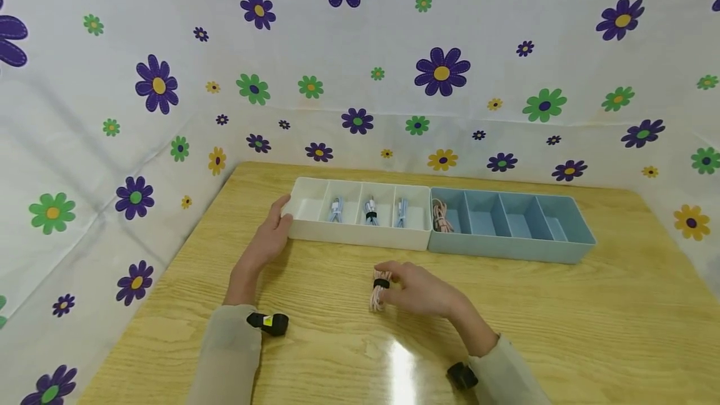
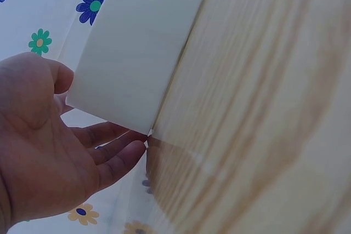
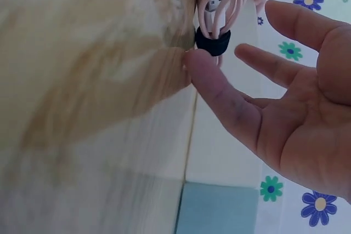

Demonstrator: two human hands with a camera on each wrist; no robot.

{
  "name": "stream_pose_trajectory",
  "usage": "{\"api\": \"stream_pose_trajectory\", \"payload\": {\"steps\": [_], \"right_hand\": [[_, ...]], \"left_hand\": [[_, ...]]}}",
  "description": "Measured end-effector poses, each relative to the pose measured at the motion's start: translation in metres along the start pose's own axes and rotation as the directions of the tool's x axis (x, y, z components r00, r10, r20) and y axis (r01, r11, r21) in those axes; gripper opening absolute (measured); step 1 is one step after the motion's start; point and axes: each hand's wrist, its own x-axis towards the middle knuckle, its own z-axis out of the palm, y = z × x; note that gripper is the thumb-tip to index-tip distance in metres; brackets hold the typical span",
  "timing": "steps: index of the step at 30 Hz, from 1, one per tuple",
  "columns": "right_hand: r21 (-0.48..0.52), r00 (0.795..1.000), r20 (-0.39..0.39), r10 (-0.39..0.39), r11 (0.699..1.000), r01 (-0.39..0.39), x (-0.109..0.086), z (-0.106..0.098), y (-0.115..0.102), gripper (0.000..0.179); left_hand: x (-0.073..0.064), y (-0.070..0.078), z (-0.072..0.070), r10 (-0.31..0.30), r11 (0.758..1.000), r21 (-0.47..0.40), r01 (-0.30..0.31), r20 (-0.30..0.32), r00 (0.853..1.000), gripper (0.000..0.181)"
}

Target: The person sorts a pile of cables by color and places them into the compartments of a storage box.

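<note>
My left hand [image 1: 271, 236] rests against the left end of a white divided organizer box [image 1: 360, 234], its thumb and relaxed fingers touching that end. In the left wrist view the fingers [image 2: 123, 160] meet the box's lower corner. My right hand [image 1: 419, 289] reaches over a pink cable bundle [image 1: 377, 299] tied with a black strap, lying on the table in front of the boxes. From the right wrist, the fingers are spread around the cable bundle [image 3: 222, 4], one fingertip right at the black strap [image 3: 213, 42]; a white plug shows among its loops.
A blue divided box [image 1: 506, 245] adjoins the white one on the right, with a pink cable [image 1: 441, 216] in its leftmost compartment. Light blue cables [image 1: 335, 210] and a white cable [image 1: 370, 211] lie in the white box. A flowered curtain [image 1: 394, 42] hangs behind the wooden table [image 1: 315, 342].
</note>
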Motion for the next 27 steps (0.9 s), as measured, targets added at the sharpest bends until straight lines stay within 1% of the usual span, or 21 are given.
{"api": "stream_pose_trajectory", "payload": {"steps": [4, 8, 11, 13, 16, 20, 23, 27], "right_hand": [[0.042, 1.000, -0.006, 0.003, 0.999, -0.003, 0.006, -0.001, 0.001, 0.056], [0.102, 0.999, 0.016, 0.038, 0.994, -0.039, 0.012, 0.000, 0.001, 0.060], [0.077, 0.998, 0.000, 0.064, 0.995, -0.064, 0.017, 0.003, -0.001, 0.064], [0.034, 0.998, -0.024, 0.064, 0.997, -0.063, 0.020, 0.005, -0.003, 0.065], [0.030, 0.996, -0.046, 0.077, 0.997, -0.076, 0.022, 0.006, -0.006, 0.066], [0.151, 0.994, -0.018, 0.111, 0.983, -0.107, 0.022, 0.003, -0.005, 0.067], [0.214, 0.993, 0.005, 0.114, 0.970, -0.113, 0.021, 0.001, -0.003, 0.068], [0.272, 0.994, 0.030, 0.106, 0.956, -0.110, 0.021, -0.001, 0.002, 0.069]], "left_hand": [[0.001, -0.002, 0.000, 0.003, 1.000, -0.004, -0.003, -0.006, 1.000, 0.056], [0.002, -0.003, 0.000, 0.004, 1.000, -0.004, -0.004, -0.008, 1.000, 0.056], [0.003, -0.003, 0.000, 0.001, 1.000, -0.002, -0.001, -0.007, 1.000, 0.056], [0.003, -0.004, 0.000, -0.002, 1.000, -0.002, 0.002, -0.007, 1.000, 0.055], [0.004, -0.004, 0.001, -0.001, 1.000, -0.001, 0.001, -0.007, 1.000, 0.056], [0.004, -0.004, 0.001, -0.002, 1.000, 0.000, 0.002, -0.009, 1.000, 0.056], [0.004, -0.004, 0.001, 0.005, 1.000, -0.001, -0.005, -0.006, 1.000, 0.057], [0.003, -0.004, 0.000, 0.016, 1.000, 0.001, -0.016, 0.000, 1.000, 0.057]]}}
